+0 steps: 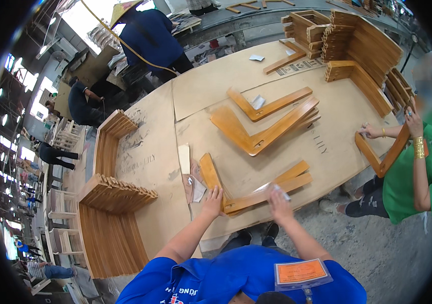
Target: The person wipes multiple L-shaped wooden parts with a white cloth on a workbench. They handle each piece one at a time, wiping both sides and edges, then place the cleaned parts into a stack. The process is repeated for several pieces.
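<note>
Head view: we stand at the near edge of a big board-topped table (211,86), both arms reaching forward. Our left hand (212,200) lies flat with fingers spread on the V-shaped wooden piece (256,190) at its bend, pressing it down, likely so it stays put on the board. Our right hand (278,200) sits on the right arm of the same piece, fingers curled together around a small pale pad or sheet (276,188); what it is we cannot tell, maybe sandpaper. It lies against the top face, so this looks like rubbing along the grain. More V pieces (264,124) lie loose mid-table, within reach. Stacks of finished-looking pieces (109,195) sit left, well apart. A person in green (413,172) at the right edge holds another such piece (385,154) upright.
</note>
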`<act>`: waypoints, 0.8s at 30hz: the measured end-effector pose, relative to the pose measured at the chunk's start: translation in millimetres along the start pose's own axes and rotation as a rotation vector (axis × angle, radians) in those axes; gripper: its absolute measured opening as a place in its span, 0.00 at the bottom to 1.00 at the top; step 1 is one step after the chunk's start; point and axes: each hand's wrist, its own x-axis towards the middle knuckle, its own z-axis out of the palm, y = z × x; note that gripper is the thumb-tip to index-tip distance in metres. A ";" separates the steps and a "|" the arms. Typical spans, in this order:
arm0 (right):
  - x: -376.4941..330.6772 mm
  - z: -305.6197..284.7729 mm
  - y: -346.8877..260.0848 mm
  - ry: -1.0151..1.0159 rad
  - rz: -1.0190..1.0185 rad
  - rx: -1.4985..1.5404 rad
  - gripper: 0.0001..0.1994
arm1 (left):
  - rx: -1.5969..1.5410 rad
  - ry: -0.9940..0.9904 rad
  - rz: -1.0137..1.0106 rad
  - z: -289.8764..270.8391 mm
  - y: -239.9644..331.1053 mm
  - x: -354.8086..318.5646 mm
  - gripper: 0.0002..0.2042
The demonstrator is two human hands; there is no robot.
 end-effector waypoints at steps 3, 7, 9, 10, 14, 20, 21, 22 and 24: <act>-2.9 -10.4 16.7 0.118 0.331 -0.032 0.30 | -0.012 -0.008 0.003 0.9 0.4 -2.0 0.62; -4.5 -16.6 24.4 0.296 0.555 -0.179 0.31 | -0.027 -0.046 -0.024 0.3 1.0 1.0 0.62; -4.7 -13.8 20.3 0.157 0.363 -0.183 0.31 | -0.010 -0.038 -0.024 1.2 0.6 2.7 0.62; -4.6 -10.8 16.7 0.078 0.253 -0.149 0.31 | -0.018 -0.051 -0.026 2.9 0.2 3.1 0.63; -10.3 -15.9 17.1 0.044 0.187 0.033 0.35 | -0.012 0.014 -0.004 13.6 -4.5 7.5 0.63; -4.8 -24.3 18.1 0.233 0.480 -0.275 0.27 | 0.000 0.008 0.013 18.9 -5.4 11.1 0.63; -5.1 -22.7 6.4 0.172 0.440 -0.141 0.26 | -0.004 0.011 0.019 16.4 -4.6 10.3 0.63; -3.5 -25.4 -4.7 0.132 0.365 -0.010 0.26 | -0.006 0.023 0.012 13.4 -3.8 9.0 0.64; -7.3 -28.9 -14.9 0.052 0.177 -0.035 0.25 | -0.021 0.016 0.005 8.2 -2.0 6.3 0.64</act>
